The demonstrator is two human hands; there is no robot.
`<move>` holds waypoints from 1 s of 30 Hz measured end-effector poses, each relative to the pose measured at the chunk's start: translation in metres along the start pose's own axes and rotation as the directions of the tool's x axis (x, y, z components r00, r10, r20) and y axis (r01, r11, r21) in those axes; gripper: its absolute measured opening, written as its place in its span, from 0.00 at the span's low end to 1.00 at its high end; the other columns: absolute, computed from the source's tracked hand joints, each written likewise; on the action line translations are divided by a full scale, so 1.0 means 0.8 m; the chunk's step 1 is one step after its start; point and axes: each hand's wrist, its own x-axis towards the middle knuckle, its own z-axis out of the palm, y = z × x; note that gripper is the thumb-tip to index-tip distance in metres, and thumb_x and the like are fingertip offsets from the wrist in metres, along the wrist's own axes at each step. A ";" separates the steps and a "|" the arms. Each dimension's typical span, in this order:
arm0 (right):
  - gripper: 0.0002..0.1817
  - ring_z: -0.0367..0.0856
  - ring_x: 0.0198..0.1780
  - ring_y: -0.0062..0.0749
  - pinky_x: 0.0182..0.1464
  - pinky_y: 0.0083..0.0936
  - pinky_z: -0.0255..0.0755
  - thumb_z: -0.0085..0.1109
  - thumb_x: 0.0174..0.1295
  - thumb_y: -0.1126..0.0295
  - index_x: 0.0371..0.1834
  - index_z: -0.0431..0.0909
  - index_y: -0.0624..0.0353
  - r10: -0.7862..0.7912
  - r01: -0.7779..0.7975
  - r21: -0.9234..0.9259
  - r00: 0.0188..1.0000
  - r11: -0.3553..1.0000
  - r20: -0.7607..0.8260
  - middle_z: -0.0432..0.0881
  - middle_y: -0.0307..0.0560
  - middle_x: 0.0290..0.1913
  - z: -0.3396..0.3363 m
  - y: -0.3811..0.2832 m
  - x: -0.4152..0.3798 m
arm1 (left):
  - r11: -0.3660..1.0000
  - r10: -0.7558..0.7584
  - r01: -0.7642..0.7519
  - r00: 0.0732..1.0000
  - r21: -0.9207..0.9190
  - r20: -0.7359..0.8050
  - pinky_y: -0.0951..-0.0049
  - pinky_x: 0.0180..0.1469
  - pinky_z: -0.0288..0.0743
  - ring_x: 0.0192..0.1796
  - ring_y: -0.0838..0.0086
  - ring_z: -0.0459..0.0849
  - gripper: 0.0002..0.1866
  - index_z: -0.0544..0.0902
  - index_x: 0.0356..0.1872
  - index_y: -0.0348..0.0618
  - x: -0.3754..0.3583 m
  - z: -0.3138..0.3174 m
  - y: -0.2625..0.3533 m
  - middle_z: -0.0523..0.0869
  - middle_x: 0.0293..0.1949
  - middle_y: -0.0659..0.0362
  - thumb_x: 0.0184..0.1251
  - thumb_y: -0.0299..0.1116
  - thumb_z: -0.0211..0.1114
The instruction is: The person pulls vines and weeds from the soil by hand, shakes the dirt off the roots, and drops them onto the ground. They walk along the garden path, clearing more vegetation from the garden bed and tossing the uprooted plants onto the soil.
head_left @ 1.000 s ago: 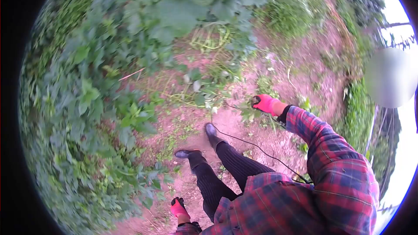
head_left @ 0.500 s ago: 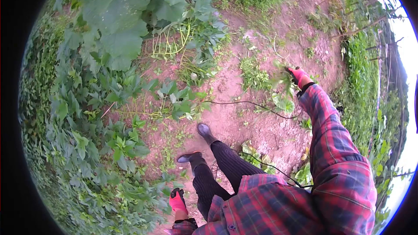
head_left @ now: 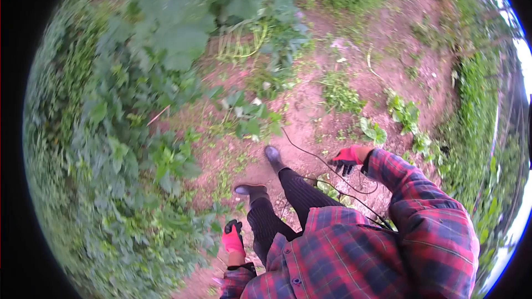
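My right hand (head_left: 346, 159), in a red glove with black fingers, hangs over the bare soil beside a dark thin cable (head_left: 310, 152). Its fingers are spread a little apart and nothing shows in them. My left hand (head_left: 233, 236), gloved the same way, is low near my leg, beside the leafy growth. Its fingers are curled in; whatever they hold, if anything, is hidden. The cable loops below my right hand and runs back toward my plaid shirt (head_left: 354, 249).
Dense green vines (head_left: 133, 177) cover the left side. Large broad leaves (head_left: 183, 5) hang close at the top. My dark boots (head_left: 272, 158) stand on reddish soil (head_left: 302, 116). Low leafy plants (head_left: 404, 113) grow to the right, before a grassy strip (head_left: 474, 91).
My right hand has drawn back from the blurred leafy plants at the right toward my body, and its fingers now hang apart. My left hand stays low and curled. The view has shifted slightly.
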 end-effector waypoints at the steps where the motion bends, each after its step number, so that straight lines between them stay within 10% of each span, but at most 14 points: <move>1: 0.25 0.87 0.32 0.41 0.35 0.37 0.83 0.53 0.68 0.47 0.52 0.81 0.57 0.031 -0.031 -0.006 0.999 1.000 0.033 0.87 0.49 0.44 0.021 -0.016 -0.031 | 0.969 -0.079 0.075 0.997 -0.234 -0.006 0.71 0.47 0.82 0.40 0.66 0.89 0.10 0.82 0.48 0.36 -0.010 0.000 0.014 0.89 0.41 0.50 0.69 0.28 0.62; 2: 0.22 0.86 0.30 0.38 0.32 0.34 0.82 0.55 0.67 0.51 0.52 0.81 0.58 -0.052 0.052 0.002 0.991 0.999 0.123 0.87 0.47 0.44 0.025 -0.002 -0.031 | 0.881 -0.144 0.131 0.990 -0.455 0.006 0.71 0.47 0.82 0.41 0.66 0.89 0.11 0.81 0.49 0.36 -0.018 -0.003 0.024 0.89 0.41 0.49 0.68 0.28 0.62; 9: 0.18 0.84 0.32 0.27 0.35 0.30 0.79 0.56 0.66 0.54 0.52 0.84 0.49 0.181 -0.136 -0.382 0.980 0.914 0.084 0.88 0.38 0.42 0.081 0.074 -0.117 | 0.847 -0.308 0.260 0.951 -0.463 -0.029 0.78 0.35 0.74 0.37 0.71 0.88 0.11 0.82 0.49 0.43 -0.049 -0.043 -0.055 0.89 0.41 0.51 0.68 0.32 0.63; 13: 0.20 0.83 0.33 0.30 0.35 0.33 0.78 0.60 0.64 0.50 0.51 0.84 0.48 0.563 -0.545 -0.223 0.826 0.808 0.018 0.88 0.40 0.41 0.112 0.187 -0.129 | 0.821 -0.264 0.152 0.956 -0.550 -0.130 0.76 0.35 0.78 0.36 0.70 0.88 0.09 0.82 0.48 0.41 -0.078 -0.075 -0.124 0.89 0.39 0.54 0.69 0.29 0.62; 15: 0.21 0.85 0.28 0.27 0.33 0.28 0.81 0.54 0.69 0.48 0.39 0.86 0.53 0.601 -0.577 -0.258 0.799 0.775 0.018 0.89 0.43 0.33 0.135 0.201 -0.148 | 0.795 -0.290 0.155 0.946 -0.586 -0.143 0.75 0.36 0.79 0.35 0.69 0.88 0.09 0.82 0.47 0.40 -0.088 -0.097 -0.166 0.89 0.38 0.56 0.69 0.27 0.61; 20: 0.18 0.84 0.31 0.29 0.35 0.31 0.79 0.59 0.65 0.51 0.46 0.85 0.51 0.603 -0.613 -0.143 0.790 0.777 -0.108 0.88 0.42 0.37 0.193 0.210 -0.170 | 0.685 -0.415 0.170 0.890 -0.708 -0.188 0.72 0.36 0.81 0.34 0.69 0.88 0.08 0.83 0.45 0.40 -0.142 -0.143 -0.290 0.88 0.36 0.58 0.69 0.29 0.61; 23: 0.19 0.83 0.33 0.30 0.37 0.33 0.78 0.62 0.63 0.52 0.50 0.85 0.50 0.404 -0.449 -0.173 0.882 0.877 -0.242 0.88 0.41 0.40 0.219 0.151 -0.158 | 0.686 -0.483 0.174 0.835 -0.706 -0.264 0.71 0.35 0.81 0.31 0.70 0.87 0.08 0.84 0.43 0.41 -0.180 -0.170 -0.321 0.87 0.36 0.57 0.68 0.32 0.62; 25: 0.14 0.83 0.34 0.28 0.39 0.30 0.77 0.63 0.61 0.57 0.39 0.87 0.54 -0.263 -0.020 -0.749 0.930 0.662 -0.257 0.89 0.43 0.35 0.203 0.107 -0.108 | 0.773 -0.505 0.269 0.808 -0.574 -0.302 0.70 0.36 0.81 0.32 0.69 0.86 0.09 0.84 0.44 0.41 -0.203 -0.184 -0.330 0.87 0.36 0.56 0.68 0.33 0.62; 27: 0.14 0.83 0.33 0.29 0.39 0.32 0.76 0.64 0.58 0.58 0.40 0.87 0.54 -0.425 0.172 -0.609 0.854 0.775 -0.300 0.88 0.43 0.34 0.163 0.070 -0.026 | 0.668 -0.527 0.205 0.809 -0.715 -0.261 0.68 0.37 0.81 0.33 0.69 0.88 0.10 0.85 0.43 0.42 -0.210 -0.168 -0.406 0.88 0.36 0.56 0.67 0.34 0.62; 30: 0.13 0.84 0.36 0.28 0.40 0.31 0.77 0.62 0.62 0.64 0.45 0.84 0.58 -0.490 0.163 -0.643 0.789 0.749 -0.371 0.88 0.44 0.37 0.229 -0.090 -0.039 | 0.892 -0.358 0.446 0.798 0.075 -0.484 0.68 0.37 0.82 0.34 0.69 0.88 0.09 0.87 0.41 0.42 -0.205 -0.157 -0.441 0.89 0.37 0.59 0.66 0.35 0.64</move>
